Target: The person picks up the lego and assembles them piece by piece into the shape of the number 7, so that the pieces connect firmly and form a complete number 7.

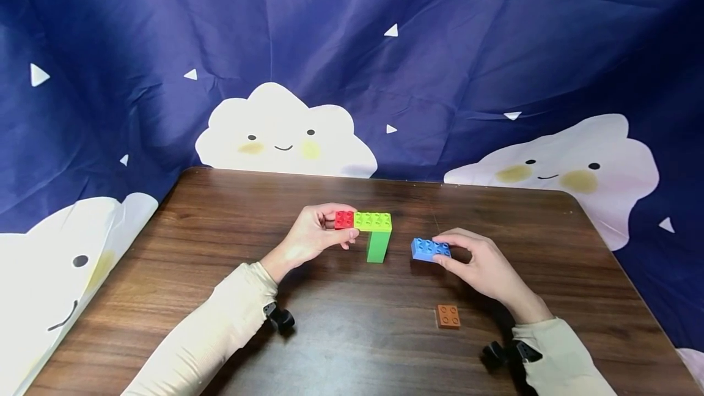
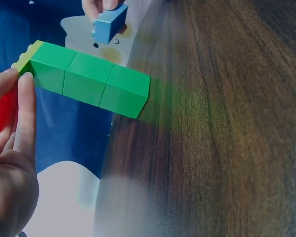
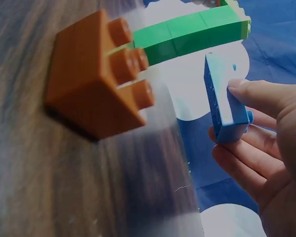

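My left hand (image 1: 308, 237) pinches the red toy brick (image 1: 344, 219), its thumb at the seam with the lime brick (image 1: 374, 221). Under the lime brick's right end stands a column of green bricks (image 1: 377, 247); the left wrist view shows three green blocks (image 2: 84, 76) in a row. Much of the red brick (image 2: 6, 111) hides behind the fingers there. Right of the column, my right hand (image 1: 484, 267) grips a blue brick (image 1: 425, 250) by its right end, thumb in front and fingers behind. The blue brick (image 3: 224, 98) is apart from the column.
A small orange-brown brick (image 1: 448, 316) with studs on top lies on the dark wooden table (image 1: 352, 335), nearer than the right hand. Beyond the table's far edge hangs a blue cloth (image 1: 429, 78) with white clouds and triangles.
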`<state>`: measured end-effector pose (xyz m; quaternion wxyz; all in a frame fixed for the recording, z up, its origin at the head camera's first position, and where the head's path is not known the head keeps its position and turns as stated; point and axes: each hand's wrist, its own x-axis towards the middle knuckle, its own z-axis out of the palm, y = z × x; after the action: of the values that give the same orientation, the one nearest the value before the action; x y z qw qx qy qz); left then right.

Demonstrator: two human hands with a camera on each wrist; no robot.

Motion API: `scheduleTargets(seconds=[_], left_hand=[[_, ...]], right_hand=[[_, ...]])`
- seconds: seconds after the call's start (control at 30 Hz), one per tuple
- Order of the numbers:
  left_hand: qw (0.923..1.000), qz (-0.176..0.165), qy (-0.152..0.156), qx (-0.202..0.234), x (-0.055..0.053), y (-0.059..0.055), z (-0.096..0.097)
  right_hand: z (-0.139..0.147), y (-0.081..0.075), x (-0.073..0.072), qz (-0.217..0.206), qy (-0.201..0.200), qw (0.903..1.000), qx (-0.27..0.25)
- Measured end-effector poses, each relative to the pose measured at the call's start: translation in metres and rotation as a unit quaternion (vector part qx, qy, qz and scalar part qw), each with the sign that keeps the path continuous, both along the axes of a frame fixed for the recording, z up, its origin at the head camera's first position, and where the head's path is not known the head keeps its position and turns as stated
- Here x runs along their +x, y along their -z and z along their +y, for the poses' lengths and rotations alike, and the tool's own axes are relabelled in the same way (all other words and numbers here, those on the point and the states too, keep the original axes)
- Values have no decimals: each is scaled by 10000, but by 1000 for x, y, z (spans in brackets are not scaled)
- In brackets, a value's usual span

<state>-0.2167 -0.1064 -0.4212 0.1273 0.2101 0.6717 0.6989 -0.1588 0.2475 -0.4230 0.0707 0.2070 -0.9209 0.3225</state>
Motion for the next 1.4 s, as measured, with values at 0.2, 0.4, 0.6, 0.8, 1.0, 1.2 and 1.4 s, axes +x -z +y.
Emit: scheduleTargets(seconds=[0.2, 0.4, 0.6, 0.8, 1.0, 1.2, 1.4], left_hand=[[10000, -4, -17, 4, 0, -1, 1], [10000, 42, -40, 9, 0, 0, 0], [10000, 30, -34, 73, 2, 1, 0], [9999, 23, 11, 98, 2, 1, 1], [10000, 48, 24, 81, 1, 1, 0], [9999, 103, 8, -11, 0, 1, -1], [9999, 88, -22, -99, -1, 1, -1]], right_hand=[[-5, -7, -3, 347, 7, 9992, -189], [-12, -16, -6, 592, -111, 9970, -488], [-18, -22, -7, 596, -138, 9965, -578], [-24, -32, -8, 708, -77, 9951, -681], [-34, -44, -10, 729, -114, 9940, -806], [-43, -53, -13, 708, -158, 9936, -871], [-50, -58, -16, 741, -269, 9926, -918]])
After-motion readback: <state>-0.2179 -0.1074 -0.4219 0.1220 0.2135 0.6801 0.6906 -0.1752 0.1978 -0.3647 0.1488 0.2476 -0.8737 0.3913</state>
